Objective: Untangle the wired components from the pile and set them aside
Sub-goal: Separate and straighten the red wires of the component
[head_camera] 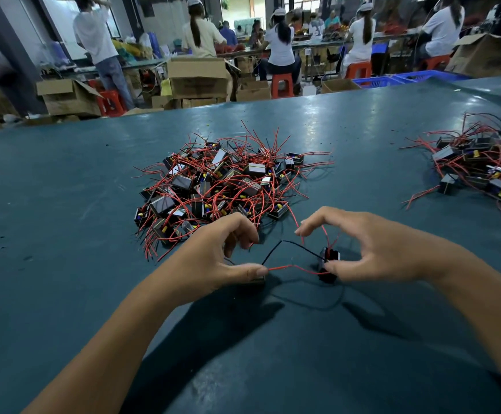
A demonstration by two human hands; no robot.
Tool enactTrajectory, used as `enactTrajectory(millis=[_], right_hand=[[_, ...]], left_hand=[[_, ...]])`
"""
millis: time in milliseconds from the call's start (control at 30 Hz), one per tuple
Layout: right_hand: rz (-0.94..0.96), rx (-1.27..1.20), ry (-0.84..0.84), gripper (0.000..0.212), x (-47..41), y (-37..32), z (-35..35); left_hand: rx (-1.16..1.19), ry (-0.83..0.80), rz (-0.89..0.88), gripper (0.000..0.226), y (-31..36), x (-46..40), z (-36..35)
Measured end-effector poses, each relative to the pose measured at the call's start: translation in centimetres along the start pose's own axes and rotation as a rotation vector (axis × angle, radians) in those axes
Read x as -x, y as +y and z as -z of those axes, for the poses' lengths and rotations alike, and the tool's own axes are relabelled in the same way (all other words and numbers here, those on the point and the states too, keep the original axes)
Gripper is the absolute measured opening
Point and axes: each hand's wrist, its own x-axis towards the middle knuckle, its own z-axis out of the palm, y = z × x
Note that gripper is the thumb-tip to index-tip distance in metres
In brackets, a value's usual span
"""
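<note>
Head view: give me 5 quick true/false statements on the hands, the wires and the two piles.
1. Both hands are pinching wires in front of the big pile. True: the left hand pinches a red wire at its thumb tip, and the right hand holds another red wire and a small black component.
2. The wire stretched between the hands is blue. False: a red wire and a black wire run there.
3. A second, smaller pile lies at the far right of the table. True.
4. The big pile sits in a cardboard box. False: it lies directly on the green table.
5. The left hand rests flat and holds nothing. False: its fingers are curled round wire.
</note>
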Motion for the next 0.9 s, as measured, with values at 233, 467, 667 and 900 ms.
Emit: enactTrajectory(millis=[233,467,667,900], right_hand=[[-0.038,0.427,-0.178,0.043,-0.4,1.2,-0.2],[-0.043,0.286,0.222,0.054,-1.0,0.5,-0.6],[-0.192,-0.362,0.269,0.038,-1.4,-0.8,-1.6],[-0.264,-0.606,0.258,0.021,-1.5,-1.5,-2.6]], left_hand=[[-0.552,-0.201,-0.035,0.039,-1.0,0.0,0.1],[-0.103,0.053,0.019,0.023,-0.2,-0.1,0.3],[0.367,0.048,0.188,0.031,0.9,-0.3,-1.0],[0.637,0.015,0.286,0.025,1.4,-0.2,-2.2]])
